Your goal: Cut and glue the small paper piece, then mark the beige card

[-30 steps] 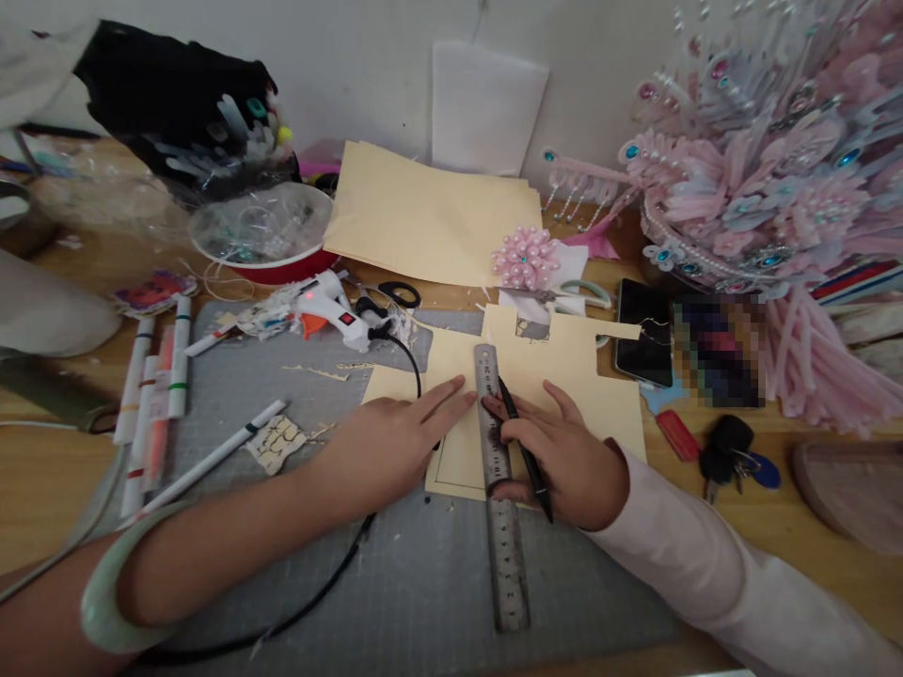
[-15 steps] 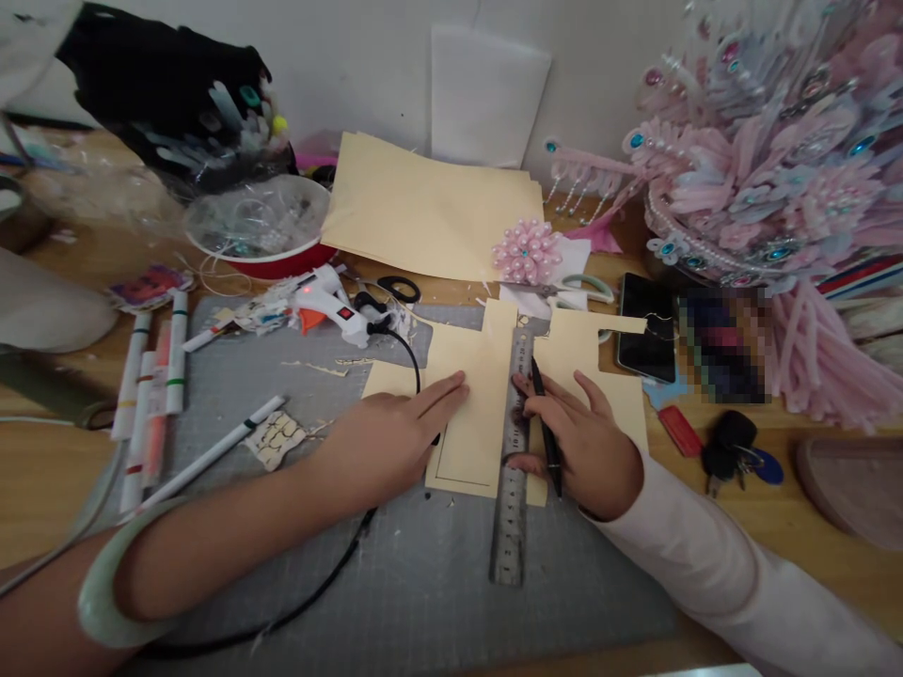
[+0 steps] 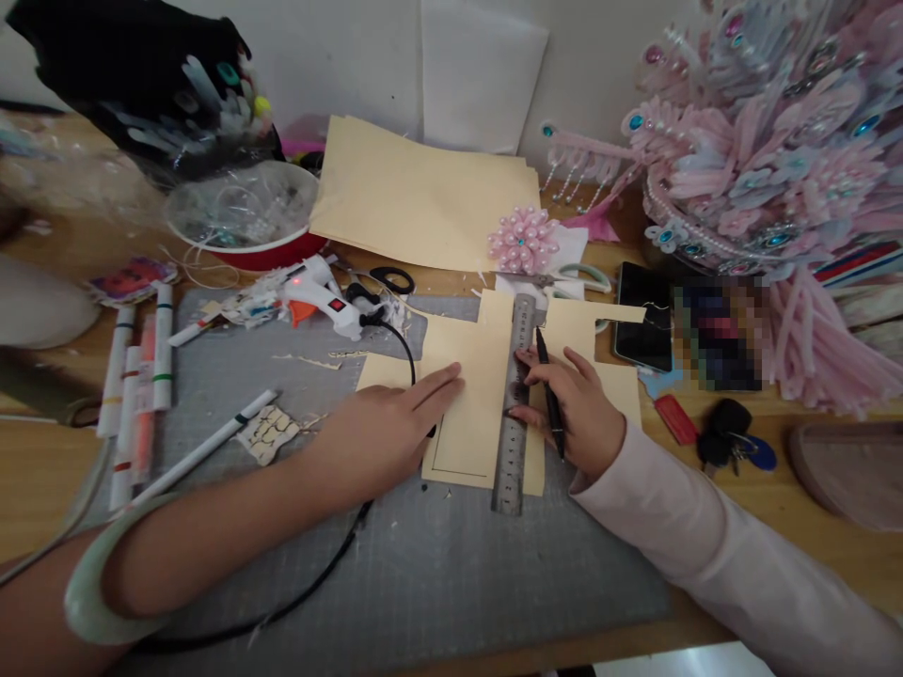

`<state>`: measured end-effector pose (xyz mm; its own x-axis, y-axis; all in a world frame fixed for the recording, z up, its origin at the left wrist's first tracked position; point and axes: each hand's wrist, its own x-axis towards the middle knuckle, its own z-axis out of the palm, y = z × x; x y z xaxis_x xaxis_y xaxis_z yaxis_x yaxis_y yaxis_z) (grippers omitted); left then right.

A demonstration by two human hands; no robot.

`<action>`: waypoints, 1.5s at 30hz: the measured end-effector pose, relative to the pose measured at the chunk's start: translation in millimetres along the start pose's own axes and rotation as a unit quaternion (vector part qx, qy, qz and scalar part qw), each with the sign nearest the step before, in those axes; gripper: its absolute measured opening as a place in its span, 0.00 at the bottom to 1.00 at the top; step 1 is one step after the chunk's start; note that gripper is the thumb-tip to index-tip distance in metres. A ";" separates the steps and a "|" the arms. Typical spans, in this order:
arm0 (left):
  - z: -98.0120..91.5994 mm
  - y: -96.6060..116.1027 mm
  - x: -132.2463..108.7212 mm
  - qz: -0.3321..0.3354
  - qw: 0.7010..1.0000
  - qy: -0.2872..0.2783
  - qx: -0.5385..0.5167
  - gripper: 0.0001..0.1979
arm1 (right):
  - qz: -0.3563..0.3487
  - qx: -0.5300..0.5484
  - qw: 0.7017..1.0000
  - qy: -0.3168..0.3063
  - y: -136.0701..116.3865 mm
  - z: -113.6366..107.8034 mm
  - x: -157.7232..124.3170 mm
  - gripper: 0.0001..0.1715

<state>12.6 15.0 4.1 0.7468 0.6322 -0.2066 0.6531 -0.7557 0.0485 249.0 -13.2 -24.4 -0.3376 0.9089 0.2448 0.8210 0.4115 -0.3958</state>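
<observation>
My left hand (image 3: 395, 423) lies flat with stretched fingers on a cream sheet of card (image 3: 469, 376). Thin black pencil or pen lines mark the card's lower left corner. Along the right part of the card runs a steel ruler (image 3: 509, 465), nearly upright in view. The thumb and fingertips of my right hand (image 3: 582, 409) grip the ruler's edges. A black pen (image 3: 551, 404) is tucked in the same hand, slanting beside the ruler. Another cut piece of card (image 3: 571, 329) lies to the right, partly behind that hand.
A white glue gun (image 3: 328, 301) and its black cord lie on the grey cutting mat (image 3: 451, 583). Several markers (image 3: 162, 348) are at left. Scissors (image 3: 582, 277), a phone (image 3: 643, 315), keys (image 3: 720, 432) and a pink pearl flower (image 3: 523, 241) lie beyond and right.
The ruler has slid away from me along the card, its near end now close to the card's lower edge. My right hand has moved with it. My left hand stays on the card.
</observation>
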 end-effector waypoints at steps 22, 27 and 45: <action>2.2 -1.0 -1.0 0.008 1.000 0.027 0.005 0.27 | 0.000 0.050 0.999 -0.018 1.0 2.5 -0.4 0.28; 1.8 -1.7 -0.1 0.011 1.000 0.018 0.005 0.28 | 0.001 0.046 0.999 -0.018 1.8 3.0 -0.6 0.25; 2.1 -1.3 -0.6 0.003 1.000 0.019 0.000 0.27 | -0.017 0.040 0.999 -0.032 3.5 2.2 2.0 0.25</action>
<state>11.1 15.2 2.1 0.7549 0.6336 -0.1694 0.6486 -0.7595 0.0495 250.2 -9.8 -27.3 -0.3949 0.8961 0.2025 0.7709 0.4431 -0.4576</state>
